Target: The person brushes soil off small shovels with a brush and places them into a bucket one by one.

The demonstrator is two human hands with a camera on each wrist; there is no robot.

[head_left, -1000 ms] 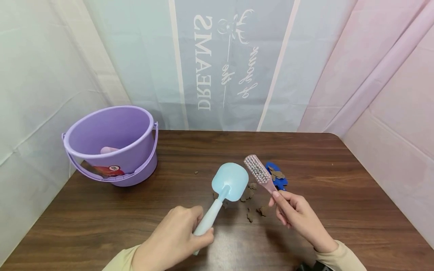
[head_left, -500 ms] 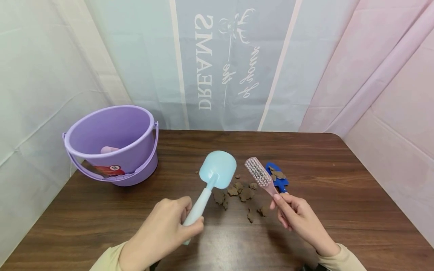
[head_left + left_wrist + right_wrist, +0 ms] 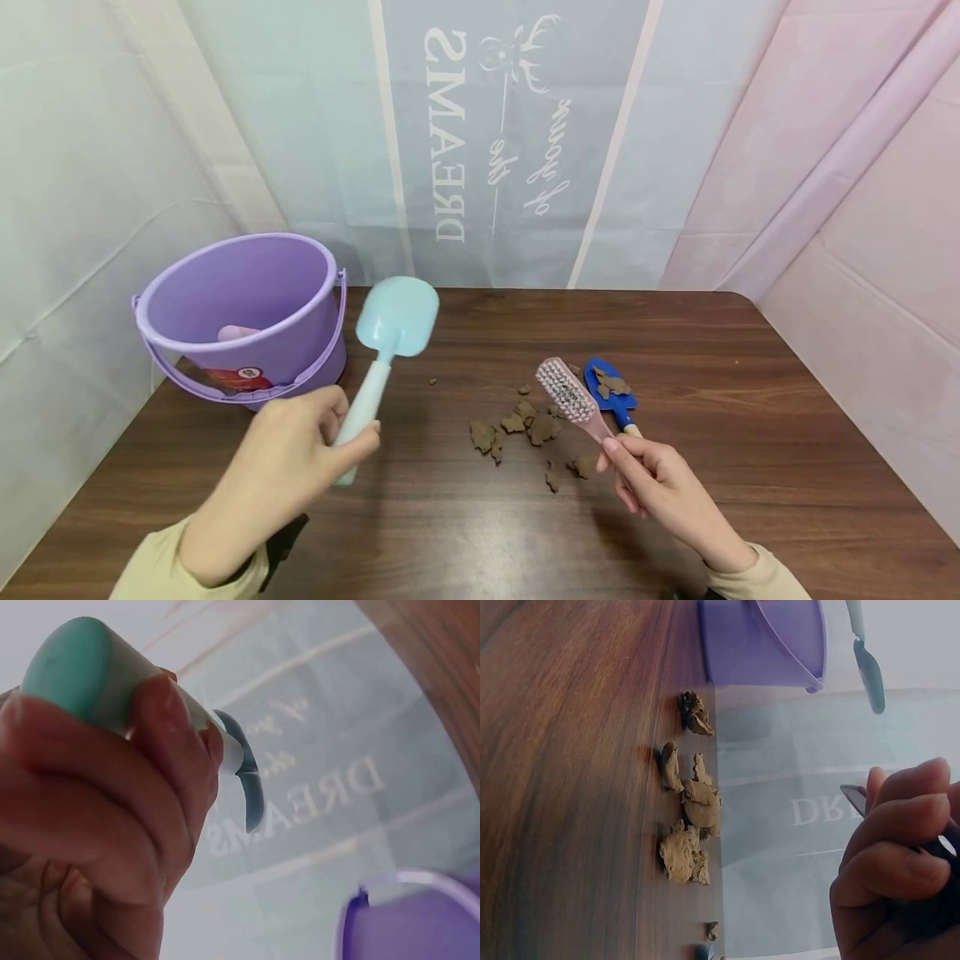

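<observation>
My left hand (image 3: 273,467) grips the pale handle of a light blue toy shovel (image 3: 397,315), raised over the table beside the bucket. In the left wrist view, curled fingers wrap the handle (image 3: 135,682) and the blade shows edge-on. My right hand (image 3: 667,487) pinches the handle of a pink brush (image 3: 566,392), its bristles facing up. Under and left of the brush lie several flat brown pieces (image 3: 542,430), like dried clay or bark. Behind that hand, a small blue trowel (image 3: 621,402) carries a few of the same pieces.
A purple bucket (image 3: 307,354) with its handle hanging down in front stands at the left rear, a pink object (image 3: 238,332) inside. A brown crumb (image 3: 432,382) lies on the wooden table (image 3: 420,533). Fabric curtains (image 3: 322,125) enclose the back and sides.
My left hand has carried the shovel left and up, away from the brown pieces to near the bucket, uncovering the pieces. The right hand and brush have dipped slightly.
</observation>
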